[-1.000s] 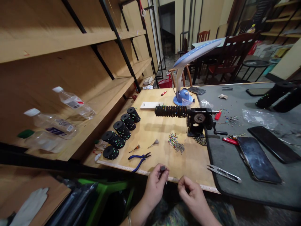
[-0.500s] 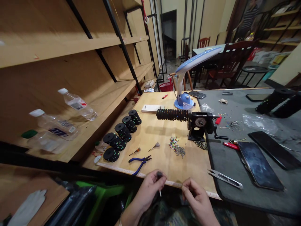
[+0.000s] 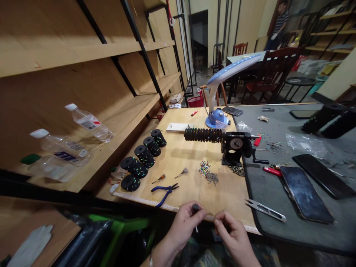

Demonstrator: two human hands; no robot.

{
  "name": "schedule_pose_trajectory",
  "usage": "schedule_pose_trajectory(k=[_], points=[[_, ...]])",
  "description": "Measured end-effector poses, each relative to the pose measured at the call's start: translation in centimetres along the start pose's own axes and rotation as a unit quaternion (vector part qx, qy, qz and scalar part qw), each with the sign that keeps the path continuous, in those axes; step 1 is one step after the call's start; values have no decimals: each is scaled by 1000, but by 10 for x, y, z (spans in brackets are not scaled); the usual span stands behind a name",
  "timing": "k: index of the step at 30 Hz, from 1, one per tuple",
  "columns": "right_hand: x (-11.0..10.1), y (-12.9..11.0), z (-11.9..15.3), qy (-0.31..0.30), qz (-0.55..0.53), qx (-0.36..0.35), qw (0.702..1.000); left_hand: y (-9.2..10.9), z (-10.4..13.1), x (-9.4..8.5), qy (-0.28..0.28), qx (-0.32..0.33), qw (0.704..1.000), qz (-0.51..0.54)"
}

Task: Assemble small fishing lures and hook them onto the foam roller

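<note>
Just over the table's front edge, my left hand (image 3: 185,225) is closed on a small stick with a dark tip (image 3: 195,207); its pale lower end points down. Close by on the right, my right hand (image 3: 230,230) has its fingertips pinched together, and what they hold is too small to make out. Blue-handled pliers (image 3: 165,193) lie on the wooden table, left of my hands. Beyond them are two small brushes (image 3: 182,172), a pile of coloured beads (image 3: 204,167) and small metal pieces (image 3: 213,178). A black cranked device (image 3: 235,146) carries a row of black discs (image 3: 203,135).
Several black spools (image 3: 144,155) stand along the table's left side. A blue lamp (image 3: 217,118) stands at the back. On the grey mat (image 3: 267,185) lie silver snips (image 3: 265,210), phones (image 3: 307,193) and a plastic bag (image 3: 306,144). A person (image 3: 280,24) is in the background.
My left hand has moved right with the dark-tipped stick, nearer to my right hand. My right hand has hardly moved. The person in the background has shifted left into fuller view.
</note>
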State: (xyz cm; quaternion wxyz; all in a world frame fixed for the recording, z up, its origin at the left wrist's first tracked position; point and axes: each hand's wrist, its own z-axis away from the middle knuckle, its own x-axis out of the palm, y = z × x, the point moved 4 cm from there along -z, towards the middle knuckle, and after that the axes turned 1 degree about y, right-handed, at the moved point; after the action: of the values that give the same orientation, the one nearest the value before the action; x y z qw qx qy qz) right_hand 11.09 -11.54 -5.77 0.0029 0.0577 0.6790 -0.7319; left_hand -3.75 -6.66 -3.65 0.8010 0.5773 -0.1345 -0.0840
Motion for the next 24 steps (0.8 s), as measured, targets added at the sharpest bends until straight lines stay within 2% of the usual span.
schedule_pose_trajectory(k=[6, 11, 15, 19, 24], points=[[-6, 1, -3, -29, 87, -26, 995, 15, 0, -7, -9, 47, 993, -105], [-16, -27, -7, -25, 98, -52, 993, 36, 3, -3, -8, 98, 962, -253], [-7, -47, -12, -61, 54, -65, 995, 47, 6, 3, -13, 145, 933, -328], [2, -40, -17, -69, 103, -84, 989, 48, 5, 6, -30, 165, 915, -366], [2, -28, -15, -67, 208, -136, 966, 47, -1, 8, -47, 156, 901, -401]])
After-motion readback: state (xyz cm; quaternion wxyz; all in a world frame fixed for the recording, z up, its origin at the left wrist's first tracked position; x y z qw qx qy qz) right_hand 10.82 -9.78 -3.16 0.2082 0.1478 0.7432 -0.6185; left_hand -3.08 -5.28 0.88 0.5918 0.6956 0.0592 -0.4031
